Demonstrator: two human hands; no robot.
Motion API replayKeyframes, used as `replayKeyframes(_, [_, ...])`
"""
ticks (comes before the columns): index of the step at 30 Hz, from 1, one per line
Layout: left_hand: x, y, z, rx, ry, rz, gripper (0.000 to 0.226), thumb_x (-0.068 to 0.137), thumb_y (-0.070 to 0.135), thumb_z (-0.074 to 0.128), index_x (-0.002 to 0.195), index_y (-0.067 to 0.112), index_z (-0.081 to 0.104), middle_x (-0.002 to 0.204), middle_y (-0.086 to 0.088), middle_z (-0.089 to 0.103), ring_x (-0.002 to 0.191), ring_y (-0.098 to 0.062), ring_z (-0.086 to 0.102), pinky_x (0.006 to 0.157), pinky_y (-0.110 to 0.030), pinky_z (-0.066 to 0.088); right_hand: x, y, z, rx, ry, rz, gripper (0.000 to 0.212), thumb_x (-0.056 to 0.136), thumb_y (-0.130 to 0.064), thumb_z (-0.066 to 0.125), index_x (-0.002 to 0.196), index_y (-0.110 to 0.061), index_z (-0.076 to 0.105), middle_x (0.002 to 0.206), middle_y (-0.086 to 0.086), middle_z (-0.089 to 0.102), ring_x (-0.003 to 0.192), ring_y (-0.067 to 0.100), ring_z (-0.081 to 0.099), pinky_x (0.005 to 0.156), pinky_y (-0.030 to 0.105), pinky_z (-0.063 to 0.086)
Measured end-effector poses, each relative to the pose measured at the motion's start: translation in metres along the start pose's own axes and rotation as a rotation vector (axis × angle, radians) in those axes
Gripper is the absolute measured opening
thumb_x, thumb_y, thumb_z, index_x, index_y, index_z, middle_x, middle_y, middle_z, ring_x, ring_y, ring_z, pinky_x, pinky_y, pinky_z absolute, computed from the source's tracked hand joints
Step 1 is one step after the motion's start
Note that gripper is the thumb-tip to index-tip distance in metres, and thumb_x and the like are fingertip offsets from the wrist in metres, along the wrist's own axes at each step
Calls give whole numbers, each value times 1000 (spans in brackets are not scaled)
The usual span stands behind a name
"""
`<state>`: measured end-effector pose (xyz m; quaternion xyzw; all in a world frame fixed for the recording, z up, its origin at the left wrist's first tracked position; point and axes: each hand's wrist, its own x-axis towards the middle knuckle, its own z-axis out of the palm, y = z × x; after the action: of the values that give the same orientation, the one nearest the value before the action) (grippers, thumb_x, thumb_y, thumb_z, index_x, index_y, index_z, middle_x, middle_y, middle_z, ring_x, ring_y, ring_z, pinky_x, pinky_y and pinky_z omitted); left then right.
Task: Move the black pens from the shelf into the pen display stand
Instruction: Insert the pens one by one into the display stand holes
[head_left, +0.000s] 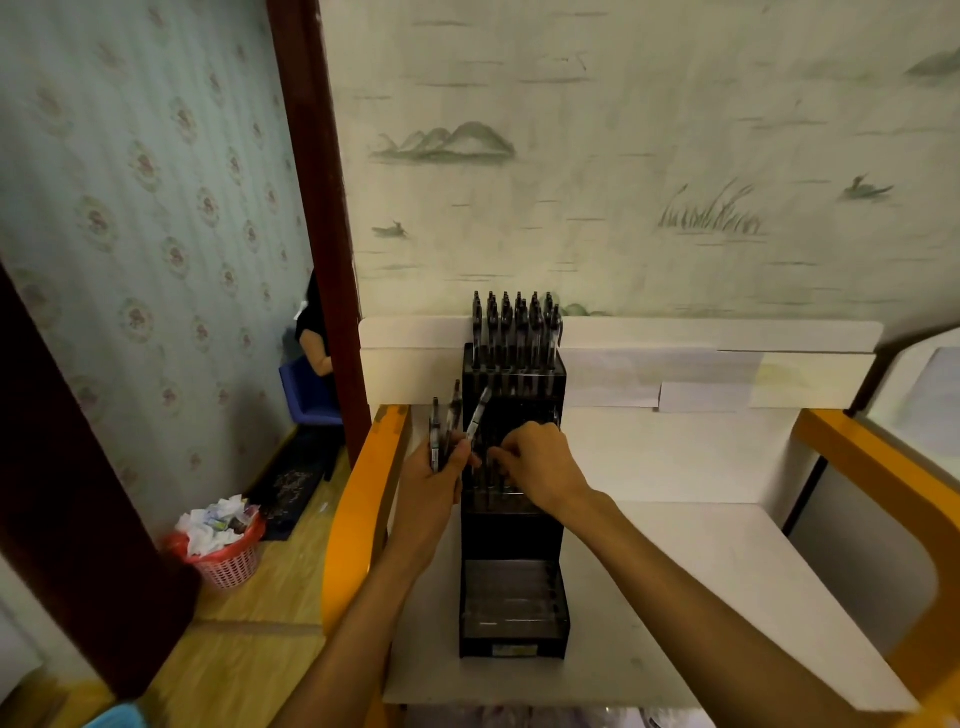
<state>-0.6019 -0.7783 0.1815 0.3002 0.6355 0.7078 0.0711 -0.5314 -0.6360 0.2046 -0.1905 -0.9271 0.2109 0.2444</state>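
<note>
A black tiered pen display stand stands on the white shelf against the wall. Several black pens stand upright in its back rows. My left hand grips a small bunch of black pens just left of the stand, their tops pointing up. My right hand hovers over the stand's middle rows, its fingers curled and pinching a pen that goes down into a slot. A few more pens stand in the row under that hand.
Orange side rails border the shelf left and right. A pink waste basket full of paper sits on the wooden floor at left, beside a dark door frame. A seated person shows partly behind the frame.
</note>
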Motion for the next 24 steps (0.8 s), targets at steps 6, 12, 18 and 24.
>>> replayKeyframes(6, [2,-1,-2,-30,2,-63,17,98,21,61,106,9,70,83,-10,73,50,-5,51,47,-20,39,1,1,-22,434,56,99,10,91,-19,70,86,-15,78,73,-3,74,63,7,71,64,16,55])
replayKeyframes(12, [-2,4,-1,-106,-66,-122,26,101,27,53,102,6,68,63,1,70,36,-3,41,36,-16,31,3,-7,-41,1066,-66,235,19,93,-12,67,109,-3,72,96,12,76,90,26,74,77,31,61])
replayKeyframes(18, [-2,5,4,-126,-133,-154,19,103,28,51,104,17,67,87,-12,76,38,-7,41,37,-17,31,0,-4,-37,1156,-71,286,18,93,-13,67,105,-2,74,96,17,75,89,32,74,75,31,61])
replayKeyframes(24, [2,-1,7,-16,-76,-135,18,102,31,52,101,23,67,85,-2,76,48,-6,58,42,-13,40,2,-6,-35,1071,18,230,16,93,-14,67,100,-3,74,89,12,77,81,29,75,71,31,62])
